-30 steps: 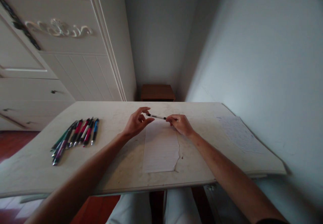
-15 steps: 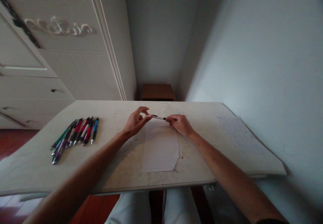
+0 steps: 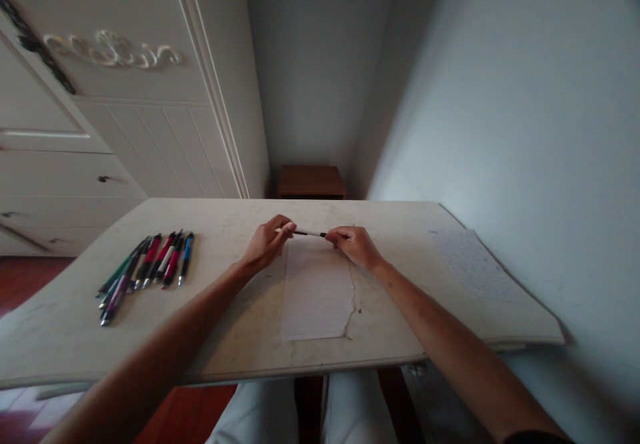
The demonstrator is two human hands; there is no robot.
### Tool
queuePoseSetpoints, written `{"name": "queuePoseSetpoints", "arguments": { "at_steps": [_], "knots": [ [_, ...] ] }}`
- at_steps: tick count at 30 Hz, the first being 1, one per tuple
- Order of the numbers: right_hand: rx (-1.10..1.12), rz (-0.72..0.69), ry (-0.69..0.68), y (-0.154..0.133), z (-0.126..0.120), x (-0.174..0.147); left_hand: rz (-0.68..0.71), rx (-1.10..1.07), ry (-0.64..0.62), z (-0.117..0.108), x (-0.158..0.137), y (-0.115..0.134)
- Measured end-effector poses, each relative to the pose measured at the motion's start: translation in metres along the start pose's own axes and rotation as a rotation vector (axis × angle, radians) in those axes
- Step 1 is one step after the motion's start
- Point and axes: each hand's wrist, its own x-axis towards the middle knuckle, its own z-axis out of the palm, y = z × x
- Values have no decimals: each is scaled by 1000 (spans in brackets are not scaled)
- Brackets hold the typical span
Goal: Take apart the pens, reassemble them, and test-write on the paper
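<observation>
Between my two hands, a thin pen [image 3: 314, 234] with dark ends and a pale middle lies nearly level above the top edge of a lined sheet of paper [image 3: 319, 291]. My left hand [image 3: 270, 241] pinches its left end between thumb and fingers. The right end is gripped by the closed fingertips of my right hand [image 3: 354, 244]. Both ends of the pen are partly hidden by my fingers. The sheet lies flat on the white table [image 3: 240, 337] and has a torn right edge.
A cluster of several pens [image 3: 145, 264] in red, purple, green, black and blue lies on the table's left. A second sheet with writing [image 3: 475, 264] lies to the right. Beyond the table stand a small brown wooden piece [image 3: 312, 181], a white cabinet [image 3: 150, 131] and walls.
The fingers of my left hand have closed onto the pen's left end, where they were more spread before. My right hand keeps its grip, almost unmoved.
</observation>
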Motion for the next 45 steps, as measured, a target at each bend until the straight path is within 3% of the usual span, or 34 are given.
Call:
{"name": "queuePoseSetpoints", "arguments": {
  "at_steps": [8, 15, 24, 36, 42, 45],
  "knots": [
    [-21, 7, 27, 3, -1, 1, 32, 9, 52, 4, 4, -1],
    [37, -31, -28, 0, 0, 0, -89, 24, 30, 2, 0, 4],
    [29, -4, 33, 4, -2, 3, 38, -27, 35, 5, 2, 0],
    [72, -45, -32, -1, 0, 1, -115, 109, 6, 3, 1, 1],
    [49, -45, -27, -1, -1, 1, 0, -64, -52, 3, 0, 4],
    [31, -37, -26, -1, -2, 1, 37, -17, -56, 4, 1, 3]
  ]
}}
